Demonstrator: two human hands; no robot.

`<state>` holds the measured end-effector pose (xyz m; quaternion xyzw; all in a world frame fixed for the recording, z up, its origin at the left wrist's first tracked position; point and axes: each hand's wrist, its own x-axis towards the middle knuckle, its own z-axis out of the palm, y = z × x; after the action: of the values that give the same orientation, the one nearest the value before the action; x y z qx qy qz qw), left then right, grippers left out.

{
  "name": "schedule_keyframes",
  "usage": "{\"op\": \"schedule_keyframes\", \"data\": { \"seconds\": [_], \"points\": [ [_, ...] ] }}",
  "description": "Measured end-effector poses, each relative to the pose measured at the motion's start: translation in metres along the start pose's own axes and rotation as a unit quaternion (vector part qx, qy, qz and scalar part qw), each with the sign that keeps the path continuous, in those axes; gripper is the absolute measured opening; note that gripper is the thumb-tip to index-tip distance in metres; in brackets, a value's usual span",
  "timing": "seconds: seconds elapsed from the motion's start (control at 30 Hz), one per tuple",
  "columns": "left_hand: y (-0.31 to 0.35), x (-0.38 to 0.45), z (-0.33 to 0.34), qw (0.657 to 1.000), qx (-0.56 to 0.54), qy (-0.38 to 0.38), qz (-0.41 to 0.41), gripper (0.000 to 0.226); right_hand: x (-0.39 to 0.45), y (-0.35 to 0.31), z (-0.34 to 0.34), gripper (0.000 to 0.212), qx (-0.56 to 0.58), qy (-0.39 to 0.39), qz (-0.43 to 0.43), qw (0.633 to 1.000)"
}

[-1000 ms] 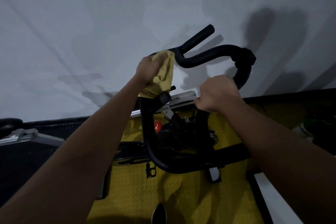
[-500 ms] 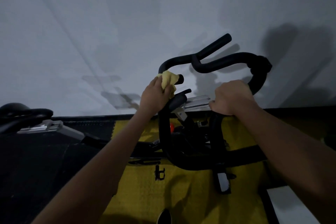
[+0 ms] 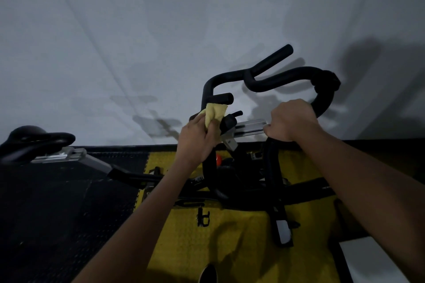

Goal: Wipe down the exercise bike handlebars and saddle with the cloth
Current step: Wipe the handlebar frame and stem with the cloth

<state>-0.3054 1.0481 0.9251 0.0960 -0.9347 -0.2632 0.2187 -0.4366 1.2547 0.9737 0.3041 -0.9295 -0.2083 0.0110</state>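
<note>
Left hand [image 3: 199, 139] gripped yellow cloth [image 3: 215, 113] against near handlebars [image 3: 271, 80] tube; right hand [image 3: 291, 120] clenched round opposite bar. Handlebar wiping apparently midway; saddle [image 3: 34, 141], far left of hands, seemingly untouched.

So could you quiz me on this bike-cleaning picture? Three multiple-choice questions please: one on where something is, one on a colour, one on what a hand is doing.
1. Where is the saddle?
A. far left of the view
B. far right of the view
C. under the right hand

2. What colour is the cloth?
A. red
B. yellow
C. blue

3. What is the right hand doing?
A. hanging free
B. holding the cloth
C. gripping the handlebars

Answers:
1 A: the black saddle sits at the left edge, away from both hands.
2 B: the cloth in the left hand is pale yellow.
3 C: its fingers are curled round the right side of the black bar, while the left hand holds the cloth against the left side.
</note>
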Motion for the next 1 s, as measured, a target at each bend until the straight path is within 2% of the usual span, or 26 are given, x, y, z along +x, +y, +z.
{"op": "schedule_keyframes", "data": {
  "seconds": [0.17, 0.23, 0.27, 0.37, 0.43, 0.47, 0.5, 0.57, 0.63, 0.67, 0.7, 0.73, 0.87, 0.93, 1.0],
  "points": [
    [0.004, -0.024, -0.011, 0.999, -0.018, -0.005, -0.049, 0.047, -0.002, -0.001, 0.0, 0.045, 0.003, 0.013, 0.0, 1.0],
    [-0.001, -0.031, -0.019, 0.995, -0.052, -0.034, -0.077, 0.052, -0.002, -0.001, 0.0, 0.044, 0.007, 0.012, -0.001, 1.0],
    [-0.002, -0.031, -0.026, 0.988, -0.087, -0.059, -0.116, 0.056, -0.002, -0.001, -0.001, 0.044, 0.009, 0.008, -0.002, 1.0],
    [-0.002, -0.009, -0.053, 0.923, -0.243, -0.098, -0.28, 0.054, -0.003, 0.0, -0.002, 0.044, 0.014, 0.005, -0.003, 1.0],
    [0.005, 0.005, -0.068, 0.891, -0.308, -0.058, -0.327, 0.046, -0.003, 0.0, -0.002, 0.045, 0.014, 0.008, -0.002, 1.0],
    [0.011, 0.009, -0.07, 0.887, -0.321, -0.028, -0.33, 0.045, -0.004, -0.001, -0.002, 0.045, 0.016, 0.01, -0.002, 1.0],
    [0.016, 0.011, -0.07, 0.895, -0.311, -0.003, -0.318, 0.045, -0.004, -0.001, -0.002, 0.044, 0.018, 0.011, -0.002, 1.0],
    [0.027, 0.005, -0.062, 0.941, -0.232, 0.002, -0.247, 0.043, -0.004, -0.001, -0.002, 0.045, 0.017, 0.012, -0.001, 1.0],
    [0.032, -0.014, -0.043, 0.98, -0.131, -0.074, -0.131, 0.045, -0.004, -0.001, -0.001, 0.047, 0.013, 0.011, -0.002, 1.0],
    [0.029, -0.024, -0.028, 0.986, -0.079, -0.124, -0.074, 0.055, -0.004, -0.001, -0.001, 0.048, 0.014, 0.011, -0.002, 1.0],
    [0.024, -0.031, -0.014, 0.987, -0.022, -0.155, -0.029, 0.067, -0.004, -0.001, 0.0, 0.048, 0.016, 0.014, -0.002, 1.0],
    [0.02, -0.036, -0.002, 0.988, 0.021, -0.156, -0.002, 0.076, -0.004, -0.001, 0.0, 0.048, 0.017, 0.02, -0.003, 1.0],
    [0.017, -0.033, 0.017, 0.993, 0.08, -0.084, 0.013, 0.088, -0.004, -0.002, 0.001, 0.047, 0.017, 0.03, -0.002, 0.999],
    [0.018, -0.023, 0.025, 0.987, 0.149, -0.047, 0.038, 0.087, -0.003, -0.002, 0.001, 0.046, 0.012, 0.029, 0.003, 1.0],
    [0.016, -0.008, 0.034, 0.975, 0.214, -0.019, 0.06, 0.073, -0.003, -0.004, 0.001, 0.044, 0.011, 0.027, 0.006, 1.0]
  ]
}}
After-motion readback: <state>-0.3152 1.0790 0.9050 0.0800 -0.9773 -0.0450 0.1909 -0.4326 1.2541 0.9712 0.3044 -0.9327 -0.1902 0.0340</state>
